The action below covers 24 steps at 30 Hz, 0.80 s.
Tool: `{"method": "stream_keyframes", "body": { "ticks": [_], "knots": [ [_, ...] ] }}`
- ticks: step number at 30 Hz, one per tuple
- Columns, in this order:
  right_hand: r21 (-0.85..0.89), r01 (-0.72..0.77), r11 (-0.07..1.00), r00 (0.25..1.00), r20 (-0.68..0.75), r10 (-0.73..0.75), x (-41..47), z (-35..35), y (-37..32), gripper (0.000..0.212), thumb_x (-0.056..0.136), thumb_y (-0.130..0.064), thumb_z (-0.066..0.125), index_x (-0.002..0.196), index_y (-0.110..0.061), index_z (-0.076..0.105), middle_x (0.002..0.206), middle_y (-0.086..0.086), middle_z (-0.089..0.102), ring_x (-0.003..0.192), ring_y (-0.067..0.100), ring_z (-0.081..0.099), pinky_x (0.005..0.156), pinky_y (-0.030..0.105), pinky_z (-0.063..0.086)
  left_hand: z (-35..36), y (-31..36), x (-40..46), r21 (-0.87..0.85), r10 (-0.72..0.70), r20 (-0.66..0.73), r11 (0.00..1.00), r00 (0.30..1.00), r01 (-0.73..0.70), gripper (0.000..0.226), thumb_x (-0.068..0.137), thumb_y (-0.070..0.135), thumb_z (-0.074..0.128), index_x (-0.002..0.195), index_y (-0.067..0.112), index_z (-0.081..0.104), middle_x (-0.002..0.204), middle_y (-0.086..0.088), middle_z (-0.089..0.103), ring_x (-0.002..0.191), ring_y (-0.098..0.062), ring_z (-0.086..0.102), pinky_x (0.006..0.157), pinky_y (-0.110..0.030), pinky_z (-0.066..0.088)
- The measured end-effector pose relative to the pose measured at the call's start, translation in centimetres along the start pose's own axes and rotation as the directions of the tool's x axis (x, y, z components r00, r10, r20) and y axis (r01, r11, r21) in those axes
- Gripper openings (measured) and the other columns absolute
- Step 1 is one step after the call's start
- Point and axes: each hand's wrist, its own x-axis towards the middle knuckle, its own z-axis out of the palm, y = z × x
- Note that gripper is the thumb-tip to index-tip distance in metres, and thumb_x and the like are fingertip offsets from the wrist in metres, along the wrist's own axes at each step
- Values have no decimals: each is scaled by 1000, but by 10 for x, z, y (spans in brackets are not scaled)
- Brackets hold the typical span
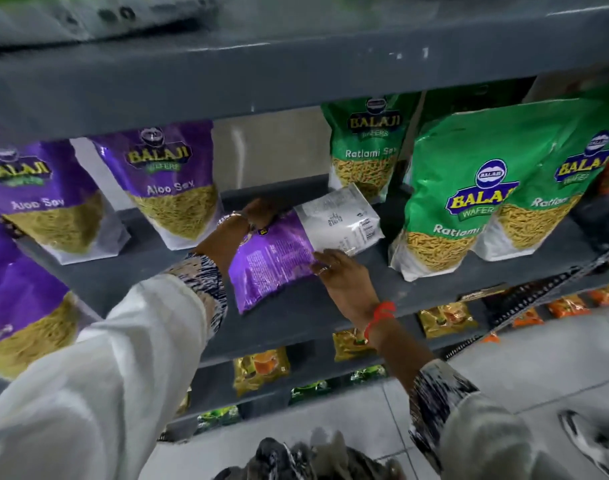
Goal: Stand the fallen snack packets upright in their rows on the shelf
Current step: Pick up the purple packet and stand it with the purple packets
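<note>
A purple and white snack packet [296, 244] lies flat on its front on the grey shelf [296, 317], back label up, in the gap between the rows. My left hand [258, 213] grips its far upper edge. My right hand [341, 275] presses on its near right side, fingers over the packet. Purple Aloo Sev packets [171, 181] stand upright to the left. Green Ratlami Sev packets [462, 188] stand upright to the right.
Another grey shelf board [296, 74] hangs close above the packets. Lower shelves hold small yellow packets [261, 372] and orange packets [569, 306]. A tiled floor [538, 368] shows at the lower right. More purple packets [22, 296] stand at the far left.
</note>
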Motion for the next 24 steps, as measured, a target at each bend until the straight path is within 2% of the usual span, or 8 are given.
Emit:
{"method": "stream_keyframes", "body": {
  "ticks": [2, 5, 7, 10, 13, 15, 19, 24],
  "knots": [
    [11, -19, 1000, 1000, 5, 19, -2, 5, 2, 31, 74, -15, 46, 77, -22, 76, 95, -6, 75, 91, 15, 70, 57, 19, 52, 2, -4, 4, 0, 45, 0, 999, 999, -45, 39, 92, 15, 40, 125, -2, 46, 132, -26, 49, 110, -25, 55, 52, -1, 35],
    [146, -54, 988, 998, -25, 58, -10, 11, 6, 22, 76, -9, 62, 89, -20, 75, 98, -4, 74, 96, 16, 67, 69, 21, 53, -2, -7, 3, -127, 3, -88, 992, 996, -15, 38, 88, 19, 49, 120, -1, 52, 93, -4, 61, 65, -1, 41, 57, -11, 35],
    [203, -55, 978, 997, -49, 67, -17, 8, 10, 26, 74, -4, 68, 96, -16, 74, 101, -1, 74, 97, 19, 67, 71, 24, 56, -2, -16, -3, -120, -41, -68, 992, 997, 33, 31, 87, 19, 50, 110, 1, 58, 70, 7, 45, 59, -1, 36, 54, -12, 34],
    [257, -26, 966, 995, -83, 49, -29, 2, 17, 29, 77, 2, 67, 102, -11, 71, 106, 3, 73, 103, 24, 65, 90, 36, 53, -2, -21, -27, -152, -94, 36, 983, 995, 98, 18, 87, 15, 50, 71, 22, 54, 65, 6, 41, 50, 0, 38, 33, -6, 32],
    [340, -30, 940, 992, -107, 70, -42, -7, 24, 21, 84, -1, 60, 103, -6, 69, 106, 9, 72, 104, 25, 64, 99, 45, 46, 0, -27, -54, -281, -108, 109, 950, 988, 134, 8, 84, 20, 56, 78, 18, 61, 60, 3, 51, 45, -6, 40, 30, -15, 31],
    [371, -39, 928, 993, -90, 78, -49, -15, 27, 21, 88, -3, 55, 103, -5, 69, 105, 11, 72, 103, 23, 64, 100, 44, 45, 6, -35, -73, -481, -45, 185, 867, 982, 130, 15, 85, 13, 54, 93, 22, 64, 60, 7, 65, 50, -4, 47, 38, -13, 33],
    [475, -52, 879, 992, -80, 102, -54, -37, 24, 21, 86, -5, 54, 100, -4, 70, 101, 12, 73, 102, 14, 60, 106, 32, 39, 9, -50, -120, -671, 65, 268, 729, 961, 138, 50, 85, -10, 37, 106, 27, 63, 92, 12, 74, 82, -7, 64, 57, -13, 52],
    [776, -72, 627, 967, -100, 235, -56, -68, 15, 25, 94, -14, 47, 103, -5, 68, 107, 4, 69, 106, 11, 62, 97, 30, 47, 12, -53, -173, -723, 142, 154, 691, 978, 13, 69, 79, -17, 32, 112, 37, 59, 117, 10, 61, 98, -4, 63, 82, -18, 53]
  ]
}}
